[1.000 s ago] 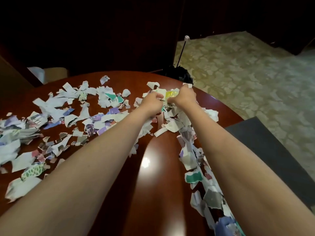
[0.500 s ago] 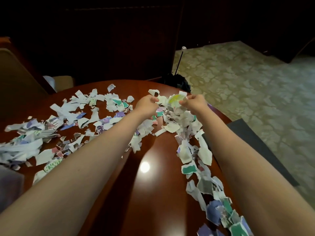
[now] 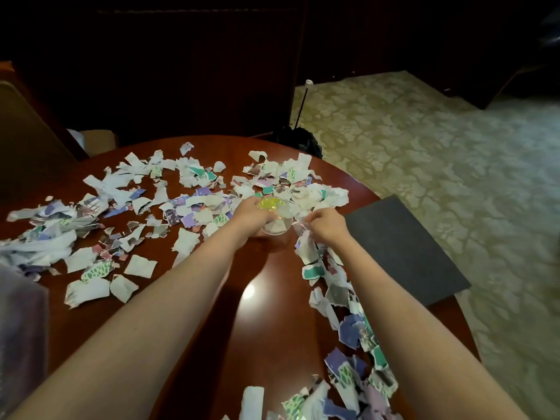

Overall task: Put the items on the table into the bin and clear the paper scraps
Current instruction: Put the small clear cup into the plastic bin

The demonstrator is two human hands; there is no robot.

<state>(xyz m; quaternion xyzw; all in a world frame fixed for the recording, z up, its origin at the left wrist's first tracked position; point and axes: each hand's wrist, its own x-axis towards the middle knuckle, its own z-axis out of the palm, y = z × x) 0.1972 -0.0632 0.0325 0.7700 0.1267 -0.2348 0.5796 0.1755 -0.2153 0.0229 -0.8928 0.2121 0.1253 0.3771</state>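
Scraps [image 3: 88,259], torn, thin and feather-light in white, purple and teal, litter the glossy round wooden counter [image 3: 272,313] from its left side across, and a quick sweep or a dragged forearm could, I judge, skid them off onto the floor. Mid-counter, among them, the left grip [image 3: 253,215] curls round a clear thin-walled plastic cup [image 3: 277,222] with something yellow inside, which might buckle or tip if squeezed. Just right of it the right grip [image 3: 325,224] pinches scraps near the rim, where loose pieces may spill.

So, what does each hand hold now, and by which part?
Left hand grips the clear cup by its side wall. Right hand curls over paper scraps; its hold cannot be told.
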